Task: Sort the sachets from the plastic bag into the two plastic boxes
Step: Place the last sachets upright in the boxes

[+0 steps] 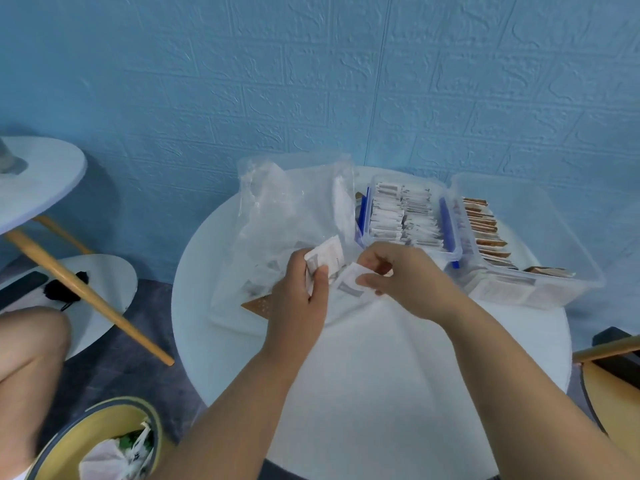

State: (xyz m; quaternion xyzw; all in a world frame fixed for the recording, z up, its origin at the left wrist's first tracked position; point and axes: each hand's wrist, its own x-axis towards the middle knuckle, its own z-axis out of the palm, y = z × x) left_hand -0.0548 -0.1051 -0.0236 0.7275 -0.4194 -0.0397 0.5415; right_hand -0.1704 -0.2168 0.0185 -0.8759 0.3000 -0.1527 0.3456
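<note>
The left hand (304,289) grips a few white sachets (327,259) over the plastic bag (287,216). The right hand (401,278) pinches another sachet (349,280). Two boxes (450,251) sit just beside, on the surface (363,358).

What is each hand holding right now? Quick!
Left hand: closed, holding a few white sachets.
Right hand: closed, pinching one white sachet.
</note>
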